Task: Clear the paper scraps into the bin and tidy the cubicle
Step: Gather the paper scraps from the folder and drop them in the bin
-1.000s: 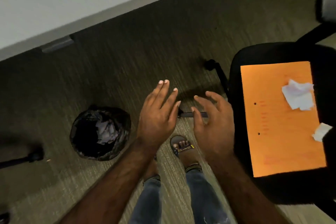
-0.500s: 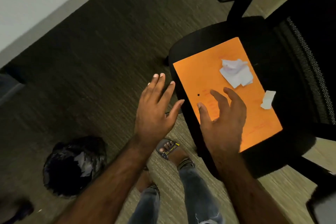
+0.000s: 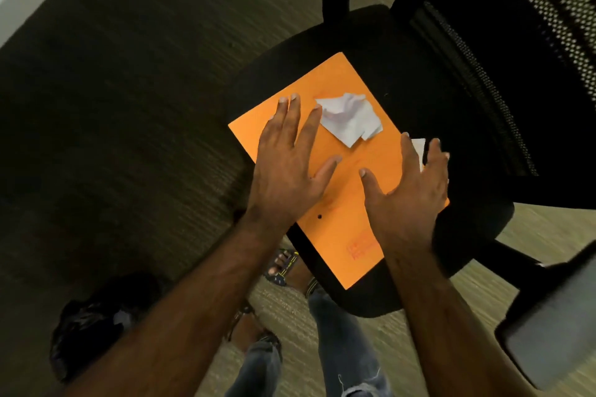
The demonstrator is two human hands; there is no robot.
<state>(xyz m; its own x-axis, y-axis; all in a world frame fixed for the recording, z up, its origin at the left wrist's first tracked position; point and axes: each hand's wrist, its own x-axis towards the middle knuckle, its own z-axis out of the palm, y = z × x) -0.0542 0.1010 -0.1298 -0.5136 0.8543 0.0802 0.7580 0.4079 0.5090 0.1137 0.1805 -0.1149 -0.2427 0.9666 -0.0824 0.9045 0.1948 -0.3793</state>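
the view has swung from the bin (image 3: 93,325) to the office chair (image 3: 403,51) — on its seat an orange folder (image 3: 364,190) carries the crumpled paper scraps (image 3: 350,118); left hand (image 3: 287,167) and right hand (image 3: 409,190) now hover over it, fingers spread, holding nothing — pickup looks next

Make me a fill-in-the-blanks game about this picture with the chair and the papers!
1. The folder lying on the chair seat is coloured ____.
2. The big crumpled scrap on the folder is coloured ____.
3. Both hands, the left hand and the right hand, are open and hold ____.
4. The bin stands on the ____.

Missing words: orange; white; nothing; floor
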